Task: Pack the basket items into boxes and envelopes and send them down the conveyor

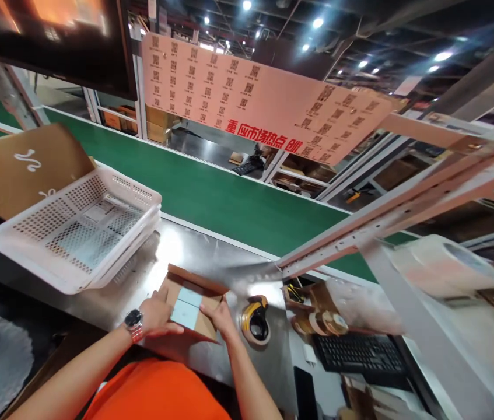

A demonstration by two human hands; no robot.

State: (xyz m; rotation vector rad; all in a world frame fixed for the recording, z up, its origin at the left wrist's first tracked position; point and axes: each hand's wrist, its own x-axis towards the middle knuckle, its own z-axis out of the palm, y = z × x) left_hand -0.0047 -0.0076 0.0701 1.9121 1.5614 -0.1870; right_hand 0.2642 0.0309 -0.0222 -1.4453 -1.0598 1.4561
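Observation:
A small brown cardboard box (pixel 206 326) lies with its top open on the steel bench, close to my body. Inside sit pale mint-coloured packets (pixel 186 312) side by side. My left hand (pixel 157 315), with a watch on the wrist, is closed around the box's left edge, its fingers against the near flap. On the opposite side my right hand (pixel 218 318) grips the right edge, and its thumb reaches over the rim toward the packets. To the right of the box stands a yellow-and-black tape dispenser (pixel 255 322).
White perforated baskets (pixel 76 227) are stacked at left, before a large cardboard box (pixel 23 169). A green conveyor belt (pixel 212 186) runs behind the bench. A slanted metal post (pixel 338 239), keyboard (pixel 358 353), phone (pixel 304 391) and tape rolls (pixel 323 322) occupy the right.

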